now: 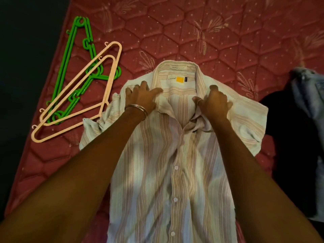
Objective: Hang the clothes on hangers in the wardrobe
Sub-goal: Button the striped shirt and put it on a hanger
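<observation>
Striped shirt flat on mattress, left hand and right hand spread, pressing shoulders beside collar

The scene is dim, with a warm reddish tone. The brightest area is the striped shirt, where a soft patch of light falls on its lower front. The two forearms look dark and put soft shadows on the cloth beside them. The left edge is almost black, and the dark clothes at the right lose all detail. The wide lens bends the mattress lines near the edges. Small label text is blurred.
</observation>
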Motion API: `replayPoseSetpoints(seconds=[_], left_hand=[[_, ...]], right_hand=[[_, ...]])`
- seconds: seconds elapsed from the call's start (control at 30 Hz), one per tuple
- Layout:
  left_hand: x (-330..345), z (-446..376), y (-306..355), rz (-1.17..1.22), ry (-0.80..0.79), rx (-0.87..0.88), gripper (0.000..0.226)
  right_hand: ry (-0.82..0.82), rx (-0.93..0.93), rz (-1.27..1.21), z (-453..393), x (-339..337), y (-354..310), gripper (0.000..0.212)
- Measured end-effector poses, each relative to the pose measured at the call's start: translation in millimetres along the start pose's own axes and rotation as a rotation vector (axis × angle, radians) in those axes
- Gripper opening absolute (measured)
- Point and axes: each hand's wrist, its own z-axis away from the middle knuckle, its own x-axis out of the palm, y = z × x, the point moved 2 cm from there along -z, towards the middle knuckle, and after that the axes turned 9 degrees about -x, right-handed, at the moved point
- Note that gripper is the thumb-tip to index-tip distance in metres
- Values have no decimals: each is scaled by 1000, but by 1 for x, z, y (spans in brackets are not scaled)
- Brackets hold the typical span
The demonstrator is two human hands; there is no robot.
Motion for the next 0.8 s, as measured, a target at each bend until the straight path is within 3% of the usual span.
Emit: replayPoseSetpoints(seconds=[0.1, 0.17, 0.23, 0.27, 0.37, 0.47, 0.53, 0.63, 0.7, 0.8], left_hand=[[-2, -10, 2, 358, 1, -106, 35], [-6, -9, 7, 524, -43, -249, 62], [-10, -9, 17, 440, -169, -358, 78], [-12, -7, 21, 375, -184, -385, 69], [-30, -14, 20, 384, -23, -446, 35], [-53, -25, -2, 524, 199, -551, 30], [-63, -33, -10, 788, 252, -527, 22], [-61, -33, -7, 1506, 52, -411, 8], [-55, -22, -8, 1603, -42, -392, 14], [-36, 0, -28, 1549, -5, -453, 7]], right_hand=[[-13, 128, -126, -21, -3, -1, 41], [-87, 172, -102, -23, -2, -2, 48], [-140, 144, -55, -22, -1, -9, 55], [-119, 104, -32, -22, -3, -11, 50], [114, -3, 12, -29, -19, -18, 28], [378, -14, -36, -35, -38, -22, 28], [438, 12, -133, -37, -44, -24, 38], [251, -31, -348, -40, -34, -28, 57], [128, -71, -289, -31, -25, -32, 53], [252, -61, -79, -8, -25, -41, 36]])
